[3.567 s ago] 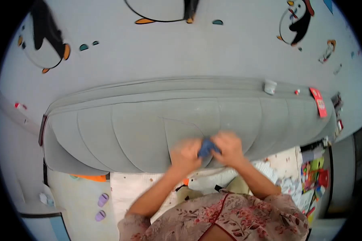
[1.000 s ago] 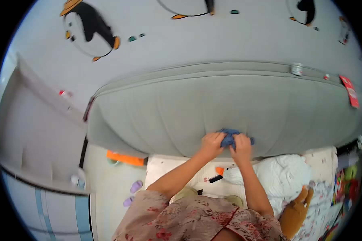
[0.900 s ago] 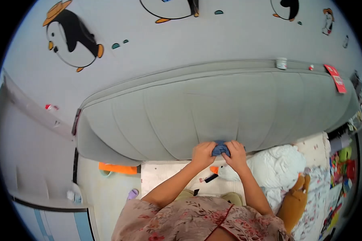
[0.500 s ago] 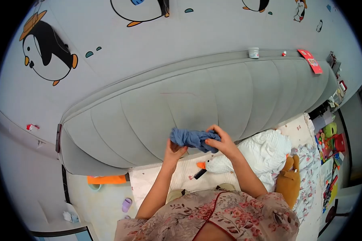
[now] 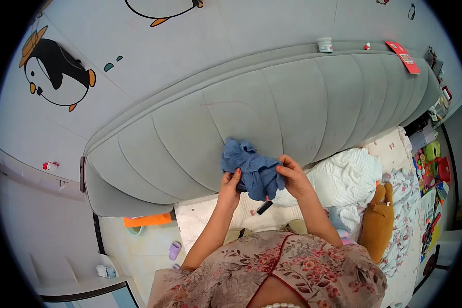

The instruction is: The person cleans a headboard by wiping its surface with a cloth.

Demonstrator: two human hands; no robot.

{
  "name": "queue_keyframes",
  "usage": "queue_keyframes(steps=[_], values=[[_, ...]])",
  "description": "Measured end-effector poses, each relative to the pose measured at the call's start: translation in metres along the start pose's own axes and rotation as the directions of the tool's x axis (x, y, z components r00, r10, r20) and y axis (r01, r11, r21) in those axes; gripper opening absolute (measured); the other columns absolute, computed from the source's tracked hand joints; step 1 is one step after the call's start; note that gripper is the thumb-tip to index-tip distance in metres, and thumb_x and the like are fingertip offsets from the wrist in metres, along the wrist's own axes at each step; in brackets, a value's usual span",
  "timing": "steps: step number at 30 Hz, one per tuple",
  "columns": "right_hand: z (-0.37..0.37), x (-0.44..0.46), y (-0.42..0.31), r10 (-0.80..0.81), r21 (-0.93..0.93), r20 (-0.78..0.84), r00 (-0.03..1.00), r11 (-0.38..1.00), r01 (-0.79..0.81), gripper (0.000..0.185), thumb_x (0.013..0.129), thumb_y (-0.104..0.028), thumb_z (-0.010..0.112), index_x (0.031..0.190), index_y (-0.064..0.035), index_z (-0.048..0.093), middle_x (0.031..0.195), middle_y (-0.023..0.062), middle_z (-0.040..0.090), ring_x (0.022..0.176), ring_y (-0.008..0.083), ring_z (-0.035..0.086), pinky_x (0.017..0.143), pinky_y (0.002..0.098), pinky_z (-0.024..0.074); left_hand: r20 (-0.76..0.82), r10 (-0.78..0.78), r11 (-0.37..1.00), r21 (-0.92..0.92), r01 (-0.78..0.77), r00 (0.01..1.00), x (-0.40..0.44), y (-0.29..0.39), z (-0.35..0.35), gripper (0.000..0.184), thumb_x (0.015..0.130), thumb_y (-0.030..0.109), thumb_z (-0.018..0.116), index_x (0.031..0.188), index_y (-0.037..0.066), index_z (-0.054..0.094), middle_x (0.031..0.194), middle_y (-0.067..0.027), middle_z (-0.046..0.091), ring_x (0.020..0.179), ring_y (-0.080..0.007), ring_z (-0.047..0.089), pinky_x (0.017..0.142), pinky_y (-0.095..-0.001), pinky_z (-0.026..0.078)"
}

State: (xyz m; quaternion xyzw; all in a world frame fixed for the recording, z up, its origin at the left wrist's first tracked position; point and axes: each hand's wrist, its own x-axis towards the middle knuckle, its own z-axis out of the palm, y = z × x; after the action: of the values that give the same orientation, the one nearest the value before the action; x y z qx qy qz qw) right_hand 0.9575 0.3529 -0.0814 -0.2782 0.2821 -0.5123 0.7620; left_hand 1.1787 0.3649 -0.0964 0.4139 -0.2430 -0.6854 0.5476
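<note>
A crumpled blue cloth point(image 5: 252, 169) hangs between my two hands, partly opened out, in front of the grey padded headboard point(image 5: 179, 138). My left hand point(image 5: 231, 186) pinches its left edge with the thumb on top. At its right edge, my right hand point(image 5: 292, 177) grips it between thumb and fingers. Faint reddish and dark marks show on the headboard above the cloth. Just below the cloth, a small black object point(image 5: 264, 207) lies on the bed.
On the headboard's top stand a white jar point(image 5: 324, 45), a small red-and-white figure point(image 5: 367, 46) and a red card point(image 5: 403, 57). A white blanket point(image 5: 346, 174) and brown plush toy point(image 5: 377, 226) lie at right. Purple slippers point(image 5: 175, 250) are on the floor.
The cloth was bunched tightly against the headboard, then came away from it as a twisted roll. It is now looser and more spread between my hands. The view has shifted.
</note>
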Motion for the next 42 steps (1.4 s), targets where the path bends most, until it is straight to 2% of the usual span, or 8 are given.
queue_keyframes(steps=[9, 17, 20, 23, 26, 33, 35, 42], values=[[0.004, 0.007, -0.01, -0.098, 0.178, -0.181, 0.979, 0.975, 0.13, 0.016, 0.096, -0.022, 0.06, 0.102, -0.0077, 0.057, 0.097, 0.0011, 0.062, 0.093, 0.0113, 0.059, 0.086, 0.0291, 0.0475, 0.084, 0.061, 0.987, -0.156, -0.047, 0.995, -0.009, 0.033, 0.02, 0.054, 0.096, 0.028, 0.065, 0.14, 0.005, 0.044, 0.138, -0.0109, 0.054, 0.127, -0.0266, 0.054, 0.106, -0.0423, 0.045], [0.053, 0.015, -0.017, -0.207, -0.617, 0.039, 0.978, 0.765, 0.186, 0.044, 0.089, -0.014, 0.072, 0.127, -0.0051, 0.052, 0.115, 0.0078, 0.061, 0.103, 0.0196, 0.061, 0.09, 0.0321, 0.0504, 0.239, 0.088, 0.986, 0.119, -0.119, 0.967, -0.022, 0.048, 0.041, 0.057, 0.085, 0.007, 0.076, 0.135, 0.005, 0.05, 0.121, -0.0069, 0.059, 0.113, -0.0178, 0.057, 0.098, -0.0323, 0.046], [0.029, 0.037, 0.004, -0.111, 0.239, -0.151, 0.982, 0.96, 0.146, 0.027, 0.097, -0.012, 0.061, 0.123, -0.0082, 0.057, 0.111, 0.0098, 0.064, 0.097, 0.0203, 0.066, 0.084, 0.0314, 0.0569, 0.535, 0.321, 0.408, 0.666, -0.624, 0.782, -0.047, 0.071, 0.082, 0.066, 0.075, 0.011, 0.081, 0.134, 0.002, 0.052, 0.119, -0.0113, 0.06, 0.114, -0.0289, 0.057, 0.102, -0.0372, 0.044], [0.056, 0.032, -0.005, -0.055, 0.453, -0.137, 0.989, 0.884, 0.112, 0.026, 0.102, -0.025, 0.052, 0.122, -0.0091, 0.057, 0.11, 0.0076, 0.064, 0.095, 0.0213, 0.065, 0.082, 0.0339, 0.0578, 0.751, 0.429, -0.074, 0.583, -0.809, 0.502, -0.047, 0.055, 0.092, 0.051, 0.07, 0.012, 0.083, 0.118, 0.011, 0.067, 0.119, -0.0117, 0.062, 0.113, -0.0319, 0.058, 0.104, -0.0499, 0.041], [0.058, 0.04, 0.001, -0.05, 0.47, -0.138, 0.989, 0.876, 0.11, 0.033, 0.105, -0.034, 0.043, 0.123, -0.0103, 0.057, 0.109, 0.006, 0.064, 0.093, 0.0215, 0.065, 0.079, 0.035, 0.0583, 0.792, 0.442, -0.22, 0.551, -0.805, 0.421, -0.051, 0.049, 0.097, 0.041, 0.069, 0.01, 0.083, 0.108, 0.013, 0.071, 0.117, -0.0098, 0.064, 0.115, -0.0288, 0.059, 0.103, -0.0561, 0.041], [0.057, 0.052, -0.012, -0.219, 0.504, -0.001, 0.976, 0.842, 0.19, 0.033, 0.105, -0.035, 0.045, 0.123, -0.011, 0.058, 0.109, 0.0059, 0.065, 0.091, 0.0207, 0.065, 0.076, 0.0357, 0.058, 0.73, 0.593, -0.239, 0.562, -0.792, 0.339, -0.047, 0.038, 0.079, 0.032, 0.07, 0.008, 0.082, 0.1, 0.008, 0.068, 0.118, -0.0124, 0.062, 0.114, -0.0333, 0.058, 0.1, -0.052, 0.044], [0.056, 0.05, -0.009, -0.173, 0.365, -0.13, 0.976, 0.907, 0.209, 0.035, 0.104, -0.035, 0.046, 0.127, -0.0105, 0.056, 0.109, 0.0061, 0.065, 0.093, 0.0201, 0.065, 0.08, 0.0364, 0.0578, 0.528, 0.668, 0.057, 0.667, -0.742, 0.525, -0.048, 0.037, 0.078, 0.036, 0.071, 0.009, 0.083, 0.102, 0.005, 0.065, 0.122, -0.017, 0.058, 0.111, -0.0362, 0.057, 0.096, -0.0474, 0.046], [0.05, 0.053, -0.005, -0.389, 0.177, -0.451, 0.803, 0.843, 0.508, 0.039, 0.102, -0.023, 0.047, 0.134, -0.0025, 0.048, 0.125, 0.0116, 0.059, 0.106, 0.0232, 0.063, 0.092, 0.0347, 0.0535, 0.586, 0.58, 0.036, 0.675, -0.737, 0.565, -0.02, 0.043, 0.103, 0.049, 0.075, 0.006, 0.08, 0.121, 0.003, 0.062, 0.119, -0.0175, 0.058, 0.105, -0.0335, 0.06, 0.083, -0.0378, 0.051]])
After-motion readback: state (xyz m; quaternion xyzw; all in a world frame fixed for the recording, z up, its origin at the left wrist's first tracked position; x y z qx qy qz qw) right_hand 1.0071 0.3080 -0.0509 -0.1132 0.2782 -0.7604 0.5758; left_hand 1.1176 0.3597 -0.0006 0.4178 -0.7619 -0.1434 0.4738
